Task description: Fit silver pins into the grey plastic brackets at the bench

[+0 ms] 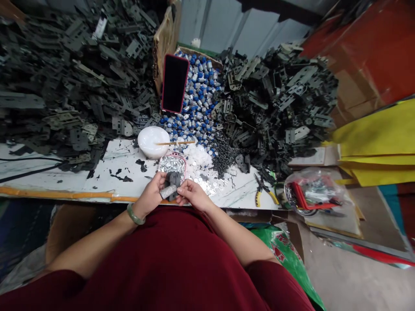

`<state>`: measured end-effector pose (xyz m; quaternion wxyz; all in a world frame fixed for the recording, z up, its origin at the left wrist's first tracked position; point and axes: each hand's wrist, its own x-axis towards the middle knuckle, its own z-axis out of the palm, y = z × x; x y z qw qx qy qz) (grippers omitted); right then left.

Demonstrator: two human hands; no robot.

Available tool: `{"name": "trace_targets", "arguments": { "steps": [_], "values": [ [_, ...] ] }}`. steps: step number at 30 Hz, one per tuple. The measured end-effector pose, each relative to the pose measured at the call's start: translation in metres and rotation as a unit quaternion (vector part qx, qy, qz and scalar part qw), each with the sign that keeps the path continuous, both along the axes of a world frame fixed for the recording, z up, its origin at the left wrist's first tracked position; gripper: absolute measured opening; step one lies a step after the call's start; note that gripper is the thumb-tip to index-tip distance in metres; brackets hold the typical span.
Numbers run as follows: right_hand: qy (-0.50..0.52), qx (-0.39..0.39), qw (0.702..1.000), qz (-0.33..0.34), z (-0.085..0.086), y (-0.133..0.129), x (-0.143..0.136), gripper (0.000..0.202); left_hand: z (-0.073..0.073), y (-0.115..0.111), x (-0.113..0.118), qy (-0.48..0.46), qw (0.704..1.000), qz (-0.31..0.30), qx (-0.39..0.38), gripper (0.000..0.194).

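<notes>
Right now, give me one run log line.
left hand: on dark part | right hand: at same part | pliers: on table

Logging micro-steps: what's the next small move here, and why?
Probably ease the right hand's fingertips against the dark grey metal bracket. The left hand grips it, and the right thumb and finger are drawn together close beside it. Can't tell whether they pinch a small part.

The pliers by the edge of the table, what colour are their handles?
The handles are yellow with black, best seen in the head view.
</notes>
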<state>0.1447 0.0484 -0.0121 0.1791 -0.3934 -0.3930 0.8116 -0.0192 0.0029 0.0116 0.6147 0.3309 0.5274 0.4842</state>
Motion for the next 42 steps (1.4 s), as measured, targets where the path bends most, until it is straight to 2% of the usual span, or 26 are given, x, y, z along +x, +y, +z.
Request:
{"name": "trace_targets", "arguments": {
  "steps": [3, 6, 10, 14, 20, 23, 26, 29, 31, 33, 35, 37, 39, 40, 42],
  "values": [
    [0.006, 0.027, 0.997, 0.067, 0.004, 0.009, 0.005, 0.05, -0.001, 0.0, 0.002, 0.013, 1.0, -0.023, -0.007, 0.045],
    [-0.012, 0.114, 0.99, 0.082, 0.011, 0.022, 0.012, 0.051, 0.001, -0.002, 0.002, 0.042, 0.997, -0.069, 0.013, 0.043],
    [-0.029, 0.216, 0.966, 0.136, 0.02, 0.032, 0.017, 0.056, 0.007, -0.009, 0.002, 0.152, 0.98, -0.118, 0.045, 0.043],
    [-0.06, 0.3, 0.934, 0.186, 0.026, 0.031, 0.017, 0.057, 0.013, -0.013, 0.003, 0.267, 0.948, -0.148, 0.09, 0.032],
    [-0.071, 0.444, 0.882, 0.143, 0.025, 0.022, 0.014, 0.051, 0.014, -0.015, 0.002, 0.395, 0.876, -0.116, 0.251, 0.023],
    [-0.071, 0.469, 0.87, 0.133, 0.022, 0.019, 0.012, 0.049, 0.012, -0.013, 0.0, 0.423, 0.854, -0.104, 0.286, 0.024],
    [-0.086, 0.468, 0.862, 0.174, 0.021, 0.024, 0.019, 0.046, 0.011, -0.013, -0.001, 0.408, 0.872, -0.135, 0.236, 0.023],
    [-0.178, 0.485, 0.828, 0.218, 0.023, 0.038, 0.042, 0.035, 0.008, -0.013, -0.002, 0.317, 0.928, -0.158, 0.115, 0.026],
    [-0.326, 0.513, 0.769, 0.199, 0.025, 0.049, 0.063, 0.026, 0.006, -0.012, -0.003, 0.234, 0.958, -0.158, 0.046, 0.026],
    [-0.472, 0.532, 0.678, 0.184, 0.025, 0.058, 0.082, 0.02, 0.005, -0.01, -0.002, 0.176, 0.972, -0.152, 0.011, 0.026],
    [-0.55, 0.542, 0.598, 0.217, 0.021, 0.063, 0.094, 0.018, 0.004, -0.008, -0.001, 0.15, 0.977, -0.15, -0.001, 0.027],
    [-0.567, 0.55, 0.554, 0.261, 0.014, 0.067, 0.098, 0.019, 0.004, -0.006, 0.002, 0.13, 0.981, -0.145, -0.013, 0.029],
    [-0.562, 0.555, 0.549, 0.272, 0.007, 0.07, 0.096, 0.02, 0.004, -0.005, 0.005, 0.095, 0.986, -0.135, -0.039, 0.032],
    [-0.554, 0.558, 0.561, 0.26, 0.004, 0.07, 0.093, 0.021, 0.004, -0.004, 0.006, 0.071, 0.988, -0.127, -0.055, 0.033],
    [-0.513, 0.57, 0.609, 0.204, 0.002, 0.069, 0.082, 0.02, 0.004, -0.003, 0.008, 0.014, 0.991, -0.104, -0.082, 0.034]
  ]
}}
